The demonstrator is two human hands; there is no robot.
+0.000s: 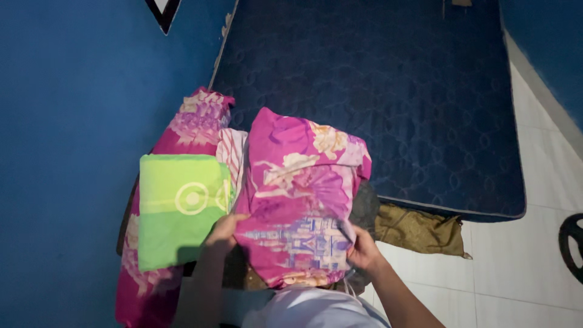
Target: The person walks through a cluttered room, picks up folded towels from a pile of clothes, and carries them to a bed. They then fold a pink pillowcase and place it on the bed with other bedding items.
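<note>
You're in a bedroom at home, prob. a simple one. A bare dark blue quilted mattress [376, 91] lies straight on the white tiled floor [522, 267], no frame. Deep blue painted walls [67, 121] close in on the left & top right. Bedding is stacked at the mattress foot: a pink floral pillow [300, 182], a long pink bolster [188, 130] w/ a folded green cloth [176, 206] on it, plus an olive cloth [419, 231] on the tiles.
</note>
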